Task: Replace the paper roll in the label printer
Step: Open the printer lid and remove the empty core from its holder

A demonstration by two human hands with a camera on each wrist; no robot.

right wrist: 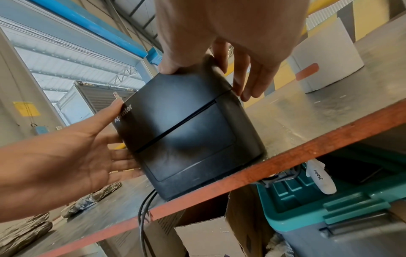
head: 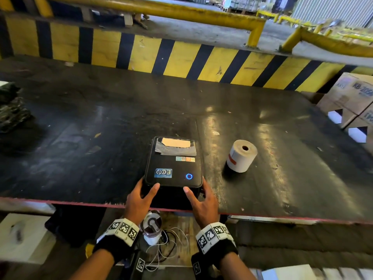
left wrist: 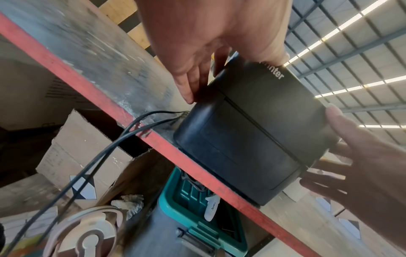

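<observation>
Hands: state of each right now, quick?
Left hand: open, straight fingers against the label printer's left side, thumb on its front edge.
Right hand: open, same on right side.

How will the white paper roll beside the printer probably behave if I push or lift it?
The paper roll stands on its flat end, so a push should slide it; tipped over, it would likely roll. It looks full and tightly wound, so probably firm to hold. A red tab seems to seal its end, so unwinding is unlikely.

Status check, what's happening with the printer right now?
Left hand, right hand flank printer, thumbs on top. Printer closed. Paper roll stands to its right, untouched.
</observation>
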